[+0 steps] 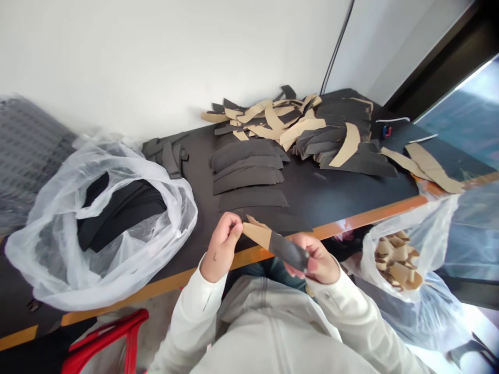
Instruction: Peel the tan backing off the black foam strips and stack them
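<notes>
In my right hand [317, 259] is one end of a curved black strip [287, 250], held between thumb and fingers in front of my body. Tan paper backing [258, 235] covers part of its left side and looks partly lifted from it. My left hand [221, 246] is closed, pinching the left end of this tan paper between thumb and forefinger. Just beyond my hands, overlapping curved black strips [249, 176] lie in a row on the dark table. Their undersides are hidden.
A clear plastic bag [177, 200] with black strips stands open at left. Mixed black and tan strips [273, 117] are heaped by the wall. At right, a bag [440, 228] of tan paper scraps hangs below the table's orange edge [370, 213]. A red frame [130, 332] stands lower left.
</notes>
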Demonstrator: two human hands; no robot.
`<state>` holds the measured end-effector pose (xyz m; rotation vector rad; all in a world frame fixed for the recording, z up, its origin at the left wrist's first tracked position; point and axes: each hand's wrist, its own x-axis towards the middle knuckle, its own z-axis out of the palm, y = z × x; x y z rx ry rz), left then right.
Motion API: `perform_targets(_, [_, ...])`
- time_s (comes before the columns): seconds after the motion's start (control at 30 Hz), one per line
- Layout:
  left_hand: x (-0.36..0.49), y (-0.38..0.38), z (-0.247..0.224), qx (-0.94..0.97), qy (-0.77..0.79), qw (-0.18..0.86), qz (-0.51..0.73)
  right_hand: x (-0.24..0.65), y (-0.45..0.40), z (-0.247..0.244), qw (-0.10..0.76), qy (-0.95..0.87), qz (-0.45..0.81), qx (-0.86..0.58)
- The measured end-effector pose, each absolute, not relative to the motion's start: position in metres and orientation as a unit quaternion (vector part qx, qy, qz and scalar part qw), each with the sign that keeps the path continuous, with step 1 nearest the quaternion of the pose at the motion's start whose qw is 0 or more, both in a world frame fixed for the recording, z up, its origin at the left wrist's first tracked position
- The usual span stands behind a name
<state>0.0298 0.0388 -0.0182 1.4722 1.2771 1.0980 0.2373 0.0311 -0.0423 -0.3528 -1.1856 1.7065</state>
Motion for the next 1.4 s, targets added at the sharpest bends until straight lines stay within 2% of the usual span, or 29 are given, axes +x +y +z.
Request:
perform_targets(0.07, [0.023, 0.04, -0.017, 0.61, 0.551, 0.363, 0.438, 0.235, 0.029, -0.047, 0.528, -0.455, 0.71, -0.1])
perform_targets(0.17, [0.018, 0.04, -0.016, 0.596, 0.616, 0.288, 0.427, 0.23, 0.027, -0.051, 0.605, -0.452, 0.655, -0.036])
perform_targets(0.27, [0.023, 0.034, -0.015, 0.571, 0.642, 0.206, 0.468, 0.224, 0.025, -0.046, 0.637, -0.461, 0.612, -0.087])
perform_targets(0.4, [0.044, 0.012, -0.014, 0.652, 0.49, 0.081, 0.573, 0.212, 0.02, -0.033, 0.644, -0.481, 0.57, -0.171])
perform_targets(0.5, [0.056, -0.001, -0.014, 0.71, 0.413, 0.033, 0.569, 0.204, 0.018, -0.027, 0.587, -0.535, 0.591, -0.144])
perform_targets(0.67, [0.056, 0.004, -0.012, 0.693, 0.44, 0.048, 0.57, 0.204, 0.02, -0.024, 0.424, -0.646, 0.618, -0.144])
perform_targets(0.77, [0.049, 0.013, -0.008, 0.706, 0.436, 0.034, 0.558, 0.222, 0.03, -0.021, 0.379, -0.721, 0.573, -0.085])
perform_targets(0.83, [0.044, 0.018, -0.008, 0.722, 0.412, 0.046, 0.554, 0.237, 0.039, -0.016, 0.423, -0.713, 0.546, -0.121])
perform_targets(0.9, [0.042, 0.021, -0.01, 0.745, 0.373, 0.069, 0.549, 0.249, 0.045, -0.008, 0.463, -0.689, 0.494, -0.258])
perform_targets(0.97, [0.042, 0.023, -0.014, 0.775, 0.327, 0.095, 0.532, 0.252, 0.049, 0.0, 0.457, -0.697, 0.415, -0.365])
perform_targets(1.03, [0.043, 0.025, -0.018, 0.799, 0.294, 0.118, 0.512, 0.249, 0.051, 0.004, 0.422, -0.725, 0.377, -0.393])
perform_targets(1.13, [0.048, 0.029, -0.019, 0.813, 0.268, 0.138, 0.498, 0.241, 0.055, -0.004, 0.439, -0.688, 0.394, -0.423])
perform_targets(1.23, [0.058, 0.028, -0.017, 0.804, 0.237, 0.179, 0.515, 0.244, 0.062, -0.023, 0.49, -0.583, 0.433, -0.483])
perform_targets(1.33, [0.075, 0.022, -0.016, 0.73, 0.217, 0.289, 0.579, 0.261, 0.068, -0.037, 0.545, -0.463, 0.454, -0.531])
perform_targets(1.4, [0.088, 0.019, -0.014, 0.64, 0.241, 0.367, 0.631, 0.279, 0.069, -0.041, 0.579, -0.412, 0.423, -0.562])
